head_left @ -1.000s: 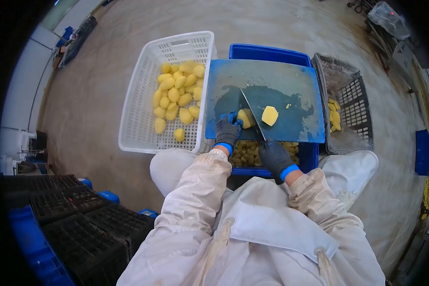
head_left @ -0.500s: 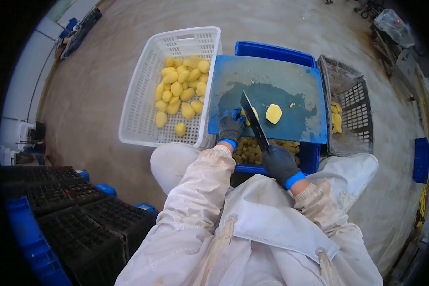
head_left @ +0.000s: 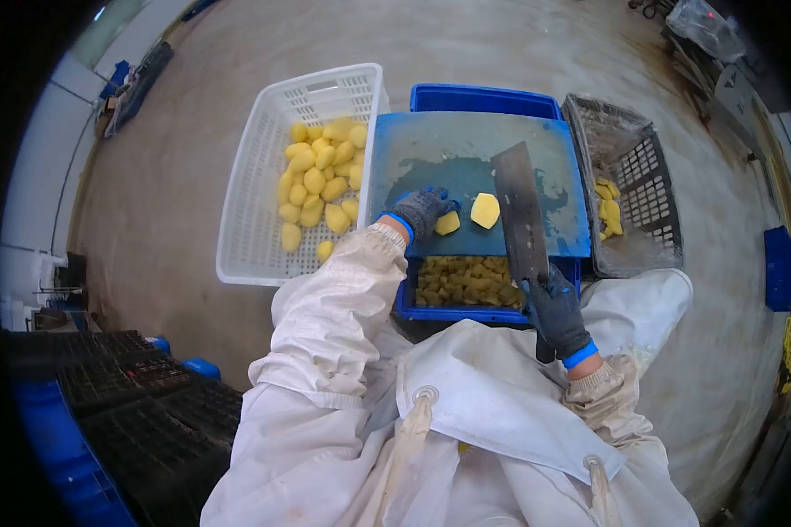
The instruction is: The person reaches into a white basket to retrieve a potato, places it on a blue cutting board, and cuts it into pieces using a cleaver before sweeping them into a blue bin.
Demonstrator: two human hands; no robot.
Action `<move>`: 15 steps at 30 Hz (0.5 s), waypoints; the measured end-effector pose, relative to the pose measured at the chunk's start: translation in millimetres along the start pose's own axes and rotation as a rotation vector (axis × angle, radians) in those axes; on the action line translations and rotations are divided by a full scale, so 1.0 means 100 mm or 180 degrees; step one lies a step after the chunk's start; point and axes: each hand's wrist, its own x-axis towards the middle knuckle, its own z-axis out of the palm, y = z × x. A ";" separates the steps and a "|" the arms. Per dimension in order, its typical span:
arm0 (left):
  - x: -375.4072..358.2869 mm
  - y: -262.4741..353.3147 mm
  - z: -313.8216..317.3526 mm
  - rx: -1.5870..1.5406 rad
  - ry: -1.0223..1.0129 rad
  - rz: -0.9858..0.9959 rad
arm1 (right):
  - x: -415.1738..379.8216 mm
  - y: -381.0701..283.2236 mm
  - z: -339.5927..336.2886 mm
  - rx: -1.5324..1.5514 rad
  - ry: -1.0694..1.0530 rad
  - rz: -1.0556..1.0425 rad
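My right hand [head_left: 555,314], in a dark glove with a blue cuff, grips the handle of a broad-bladed knife [head_left: 523,211]. Its blade points away from me over the right half of the blue cutting board [head_left: 413,139], the flat side showing. At the board's left, my left hand [head_left: 420,212], gloved alike, has its fingers stretched out right at a small peeled potato piece [head_left: 447,223]. A larger cut potato [head_left: 485,211] lies between that piece and the blade, pale cut face up. Under the board's near edge, a blue bin holds many cut potato chunks [head_left: 468,281].
A white crate [head_left: 242,211] of whole peeled potatoes [head_left: 316,171] stands left of the board. On the right is a dark, plastic-lined crate [head_left: 657,198] with yellow pieces [head_left: 608,209]. Black crates [head_left: 149,413] sit at lower left; a blue container [head_left: 778,268] is far right.
The knife has moved right, away from the potato by my left hand, and its blade has turned flat to view. The small piece now shows apart from the blade. My view has shifted slightly.
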 end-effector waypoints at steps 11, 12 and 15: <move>-0.11 0.50 0.59 -0.1054 0.1628 -0.1378 | 0.02 -0.15 0.23 -0.0756 -0.0537 0.0741; -0.17 0.41 0.57 -0.1377 0.1554 -0.1233 | 0.02 -0.14 0.24 -0.0749 -0.0536 0.0733; -0.23 0.30 0.64 -0.1783 0.1660 -0.1028 | -0.02 -0.13 0.30 -0.0680 -0.0521 0.0678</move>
